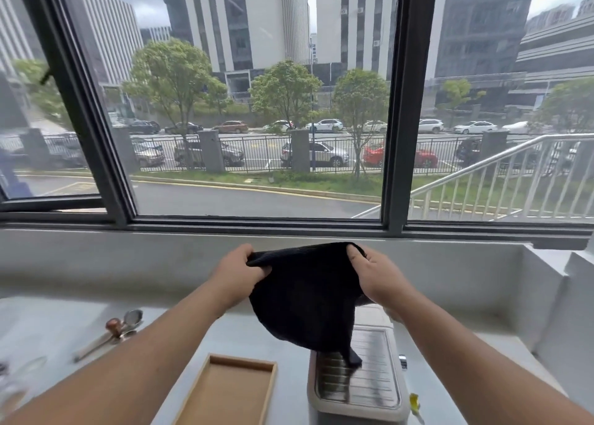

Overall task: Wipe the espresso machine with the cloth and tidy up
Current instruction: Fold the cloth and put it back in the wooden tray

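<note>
Both hands pinched on the top edge of the black ribbed fabric cloth (308,299): my left hand (239,276) bunches one upper corner, my right hand (376,275) clamps the other with the thumb in front. Cloth hangs between them in the air, in front of the grey window sill (128,257), well above the counter. Its lowest tip touches, or nearly touches, the ribbed metal top of the white boxy espresso machine (356,389) directly below; can't tell which.

Handling, my read: cloth is light, limp, no stiffness, drapes into a point under its own weight. Not slippery, nothing to break. Held by two corners it's too floppy to wipe with. Better to fold or wad it into one palm so there's a firm pad to press down with. The grooves on the machine top will likely snag a loose tip.

Around it: shallow rectangular wooden tray (228,392) just left of the machine, empty. Further left, a wooden-handled metal portafilter (111,331) lying on the pale grey counter (58,325), probably part of the tidy-up.
</note>
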`<state>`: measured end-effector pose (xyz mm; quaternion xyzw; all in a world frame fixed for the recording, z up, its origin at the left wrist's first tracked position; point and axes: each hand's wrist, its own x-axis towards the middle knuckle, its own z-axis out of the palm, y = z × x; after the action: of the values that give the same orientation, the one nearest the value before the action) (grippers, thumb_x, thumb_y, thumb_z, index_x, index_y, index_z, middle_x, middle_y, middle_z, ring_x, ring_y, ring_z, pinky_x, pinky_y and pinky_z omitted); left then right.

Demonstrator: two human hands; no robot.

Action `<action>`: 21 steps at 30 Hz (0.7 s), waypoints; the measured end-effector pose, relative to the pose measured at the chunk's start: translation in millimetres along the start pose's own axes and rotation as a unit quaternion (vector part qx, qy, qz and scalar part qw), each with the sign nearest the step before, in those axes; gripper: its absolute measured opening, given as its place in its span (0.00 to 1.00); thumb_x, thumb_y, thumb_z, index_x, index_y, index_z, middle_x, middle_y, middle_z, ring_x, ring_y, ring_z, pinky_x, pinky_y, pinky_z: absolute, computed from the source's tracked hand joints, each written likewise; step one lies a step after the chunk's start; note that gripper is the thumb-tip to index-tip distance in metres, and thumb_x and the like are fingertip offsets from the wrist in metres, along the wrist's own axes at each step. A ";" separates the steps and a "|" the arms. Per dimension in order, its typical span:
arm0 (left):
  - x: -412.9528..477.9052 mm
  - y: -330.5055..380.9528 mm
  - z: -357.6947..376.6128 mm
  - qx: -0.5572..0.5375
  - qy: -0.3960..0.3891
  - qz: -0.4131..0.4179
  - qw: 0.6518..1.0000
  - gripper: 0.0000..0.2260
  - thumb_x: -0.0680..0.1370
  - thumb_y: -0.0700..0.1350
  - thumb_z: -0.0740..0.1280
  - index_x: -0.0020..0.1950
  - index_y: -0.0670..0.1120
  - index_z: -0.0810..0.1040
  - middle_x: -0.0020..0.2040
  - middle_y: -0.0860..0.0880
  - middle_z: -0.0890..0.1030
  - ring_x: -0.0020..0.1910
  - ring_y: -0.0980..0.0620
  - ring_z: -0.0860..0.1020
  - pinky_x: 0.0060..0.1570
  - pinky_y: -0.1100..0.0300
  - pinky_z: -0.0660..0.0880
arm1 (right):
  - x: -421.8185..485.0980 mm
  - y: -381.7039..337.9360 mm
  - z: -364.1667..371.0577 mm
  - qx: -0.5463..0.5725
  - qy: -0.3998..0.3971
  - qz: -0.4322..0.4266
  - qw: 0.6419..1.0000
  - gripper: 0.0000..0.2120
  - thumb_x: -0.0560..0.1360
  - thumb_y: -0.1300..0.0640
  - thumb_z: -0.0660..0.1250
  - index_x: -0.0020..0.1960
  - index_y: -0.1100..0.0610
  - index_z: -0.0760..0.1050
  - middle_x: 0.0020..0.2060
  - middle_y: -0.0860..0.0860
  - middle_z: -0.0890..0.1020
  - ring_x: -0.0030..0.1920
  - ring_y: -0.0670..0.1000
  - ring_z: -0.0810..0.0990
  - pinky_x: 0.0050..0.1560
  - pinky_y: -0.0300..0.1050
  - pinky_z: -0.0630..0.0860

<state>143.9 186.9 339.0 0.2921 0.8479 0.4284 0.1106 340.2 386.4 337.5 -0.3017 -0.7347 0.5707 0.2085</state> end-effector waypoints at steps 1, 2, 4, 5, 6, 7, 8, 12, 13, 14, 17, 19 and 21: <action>-3.1 -4.1 -1.8 -0.019 0.014 -0.012 1.000 0.08 0.79 0.50 0.73 0.47 0.49 0.76 0.43 0.48 0.82 0.42 0.49 0.79 0.40 0.54 0.73 | 3.0 2.1 5.2 0.019 0.000 0.013 1.000 0.22 0.85 0.40 0.59 0.53 0.56 0.82 0.47 0.60 0.88 0.42 0.59 0.89 0.38 0.55 0.87; -6.4 -7.4 -3.6 -0.040 0.025 -0.023 0.999 0.08 0.80 0.51 0.73 0.48 0.50 0.77 0.45 0.48 0.83 0.44 0.48 0.80 0.41 0.54 0.74 | 5.7 4.2 10.8 0.038 0.001 0.034 0.999 0.25 0.84 0.37 0.60 0.52 0.58 0.83 0.47 0.60 0.88 0.41 0.60 0.89 0.38 0.56 0.87; -13.4 -13.6 -7.6 -0.080 0.038 -0.039 0.995 0.09 0.81 0.54 0.71 0.51 0.49 0.78 0.48 0.46 0.84 0.47 0.46 0.81 0.43 0.52 0.76 | 10.1 8.8 21.3 0.069 0.006 0.088 0.994 0.31 0.80 0.30 0.60 0.52 0.58 0.82 0.47 0.59 0.88 0.41 0.60 0.89 0.39 0.55 0.87; -17.0 -16.4 -9.6 -0.092 0.046 -0.045 0.994 0.12 0.81 0.56 0.70 0.51 0.48 0.79 0.48 0.46 0.84 0.47 0.46 0.81 0.43 0.52 0.76 | 11.5 11.2 26.1 0.086 0.006 0.112 0.990 0.33 0.79 0.28 0.59 0.52 0.57 0.82 0.47 0.58 0.88 0.43 0.60 0.89 0.40 0.55 0.87; -20.5 -19.1 -12.0 -0.095 0.057 -0.050 0.993 0.13 0.82 0.57 0.69 0.51 0.46 0.79 0.47 0.45 0.84 0.46 0.46 0.80 0.42 0.52 0.76 | 12.8 13.7 30.7 0.099 0.003 0.129 0.987 0.33 0.78 0.27 0.59 0.53 0.56 0.81 0.48 0.57 0.88 0.45 0.59 0.88 0.42 0.55 0.87; -24.0 -22.4 -14.6 -0.094 0.070 -0.052 0.992 0.14 0.82 0.58 0.69 0.51 0.46 0.78 0.48 0.45 0.84 0.45 0.46 0.80 0.42 0.51 0.76 | 14.0 15.9 35.7 0.108 -0.001 0.139 0.984 0.33 0.78 0.27 0.59 0.53 0.57 0.80 0.49 0.57 0.88 0.47 0.59 0.88 0.45 0.56 0.87; -26.4 -26.0 -16.8 -0.095 0.082 -0.052 0.991 0.15 0.82 0.58 0.68 0.52 0.46 0.78 0.49 0.44 0.84 0.46 0.45 0.81 0.43 0.50 0.77 | 14.4 17.5 41.0 0.116 -0.008 0.145 0.983 0.33 0.78 0.27 0.59 0.54 0.58 0.80 0.49 0.57 0.88 0.48 0.59 0.88 0.47 0.57 0.87; -29.5 -39.1 -22.5 -0.131 0.098 -0.070 0.984 0.13 0.83 0.60 0.65 0.54 0.50 0.77 0.53 0.45 0.84 0.55 0.41 0.82 0.57 0.39 0.80 | 10.5 21.1 60.9 0.203 -0.099 0.170 0.959 0.34 0.78 0.28 0.62 0.60 0.59 0.82 0.52 0.56 0.89 0.54 0.59 0.88 0.60 0.61 0.83; -28.7 -40.7 -23.8 -0.136 0.100 -0.077 0.983 0.14 0.83 0.60 0.64 0.55 0.50 0.76 0.53 0.44 0.84 0.55 0.40 0.82 0.59 0.38 0.80 | 7.2 20.0 64.1 0.216 -0.135 0.164 0.953 0.32 0.79 0.30 0.63 0.62 0.58 0.82 0.55 0.56 0.88 0.56 0.58 0.87 0.63 0.59 0.82; -27.2 -42.0 -25.3 -0.144 0.101 -0.082 0.981 0.14 0.84 0.61 0.63 0.55 0.51 0.76 0.54 0.44 0.84 0.55 0.40 0.82 0.59 0.37 0.80 | 3.4 18.3 66.6 0.225 -0.166 0.155 0.948 0.28 0.81 0.35 0.64 0.64 0.59 0.82 0.57 0.56 0.88 0.58 0.57 0.87 0.64 0.57 0.81; -20.3 -44.7 -30.3 -0.205 0.094 -0.106 0.968 0.14 0.85 0.60 0.61 0.57 0.51 0.77 0.57 0.42 0.83 0.59 0.39 0.82 0.62 0.38 0.80 | -0.3 14.4 70.4 0.248 -0.238 0.112 0.932 0.17 0.80 0.58 0.68 0.66 0.65 0.79 0.57 0.59 0.86 0.56 0.58 0.86 0.56 0.51 0.82; -14.5 -47.5 -34.1 -0.255 0.079 -0.128 0.955 0.15 0.85 0.59 0.61 0.60 0.50 0.76 0.60 0.41 0.83 0.61 0.38 0.81 0.64 0.37 0.79 | 3.4 13.4 72.6 0.257 -0.266 0.084 0.925 0.18 0.79 0.68 0.63 0.68 0.69 0.76 0.59 0.66 0.83 0.59 0.62 0.83 0.64 0.57 0.79; -7.8 -51.1 -37.5 -0.290 0.058 -0.140 0.945 0.17 0.86 0.58 0.60 0.64 0.47 0.76 0.63 0.41 0.82 0.62 0.39 0.82 0.65 0.37 0.78 | 9.2 11.3 77.5 0.245 -0.257 0.064 0.933 0.21 0.79 0.72 0.58 0.71 0.68 0.73 0.65 0.70 0.80 0.61 0.64 0.80 0.70 0.62 0.74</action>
<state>113.3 133.9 320.9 0.1000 0.7242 0.6524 0.1997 285.3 339.3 305.9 -0.1305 -0.5797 0.8031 0.0436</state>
